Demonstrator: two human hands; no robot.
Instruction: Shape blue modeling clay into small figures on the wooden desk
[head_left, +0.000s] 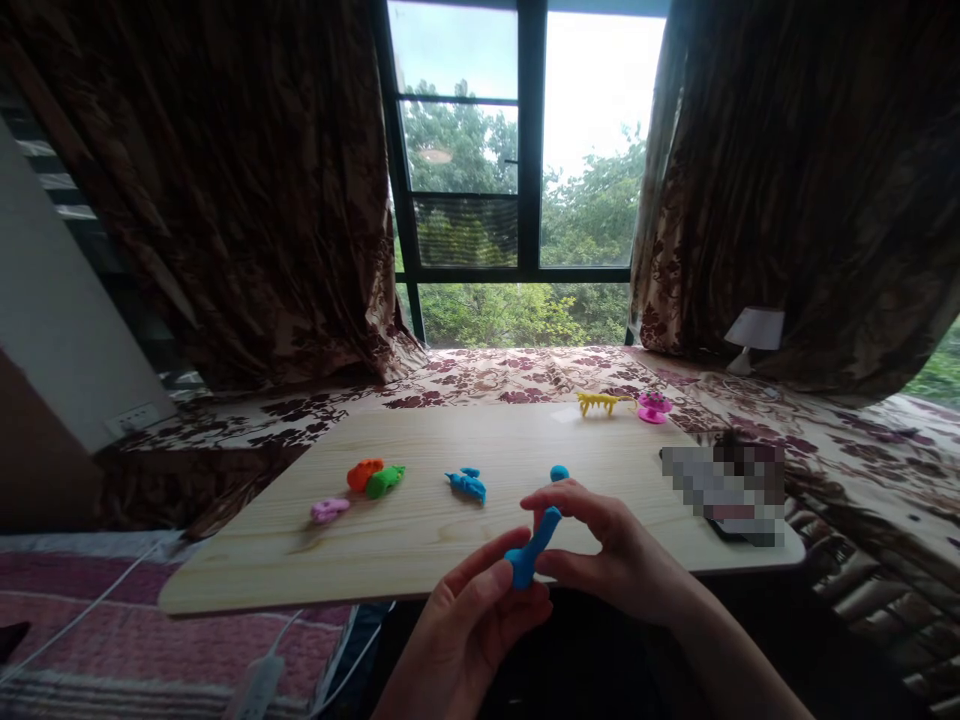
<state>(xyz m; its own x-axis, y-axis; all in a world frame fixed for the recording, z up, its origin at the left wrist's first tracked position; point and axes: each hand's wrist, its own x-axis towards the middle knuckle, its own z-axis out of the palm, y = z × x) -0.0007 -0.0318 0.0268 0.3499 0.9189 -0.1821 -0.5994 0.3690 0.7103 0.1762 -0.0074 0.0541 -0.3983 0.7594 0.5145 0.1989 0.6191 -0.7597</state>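
A blue modelling clay piece [526,562], with a rounded lower end and a longer neck slanting up to the right, is held over the near edge of the table. My left hand [480,605] grips its rounded end between thumb and fingers. My right hand [619,540] curves around the neck from the right, its thumb against the piece and its index finger passing behind. Just beyond that hand lies a blue clay ball [559,472], partly hidden. Further left on the wooden tabletop [420,560] is a blue clay figure [469,484] with smaller parts.
Orange [364,473], green [385,482] and pink [328,510] clay shapes sit together at the left. A yellow four-legged figure [597,403] and a magenta stand-like piece [654,407] are at the back right. A blurred-out flat object [724,490] lies on the right side.
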